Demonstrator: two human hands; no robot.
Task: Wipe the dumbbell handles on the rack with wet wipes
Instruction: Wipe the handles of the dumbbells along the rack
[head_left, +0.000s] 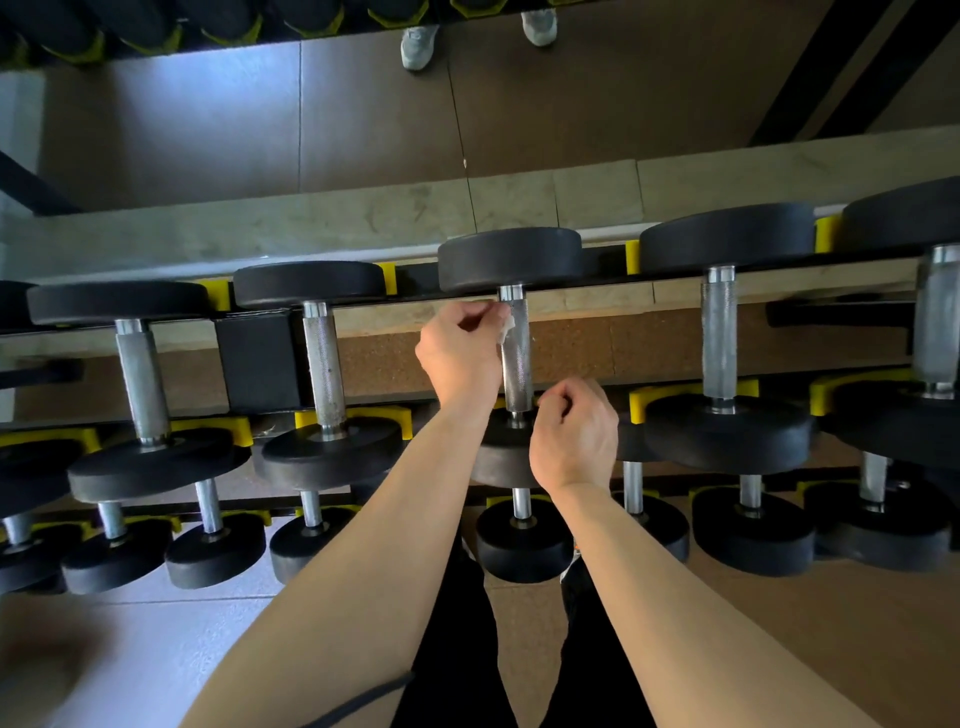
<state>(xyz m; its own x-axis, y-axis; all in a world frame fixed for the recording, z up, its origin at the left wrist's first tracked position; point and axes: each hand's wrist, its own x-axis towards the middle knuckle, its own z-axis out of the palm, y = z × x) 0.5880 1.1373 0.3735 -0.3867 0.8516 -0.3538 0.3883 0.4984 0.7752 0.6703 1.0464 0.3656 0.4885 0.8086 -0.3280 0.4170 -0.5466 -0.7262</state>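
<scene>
Top tier of the rack (257, 358) is lined with black dumbbells. The middle dumbbell (511, 260) is gripped nowhere: right hand (574, 436) fingers are curled beside its handle (517, 374) (contents can't be told), while a wet wipe (506, 328) is pinched against the far end by the left hand (460, 353).

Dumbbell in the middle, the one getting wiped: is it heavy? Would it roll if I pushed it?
Probably heavy: the dumbbell has thick, solid-looking black ends. Round ends could roll on a floor, but the rack's yellow cradles likely hold it still. Its rough metal handle shouldn't slip much.
</scene>
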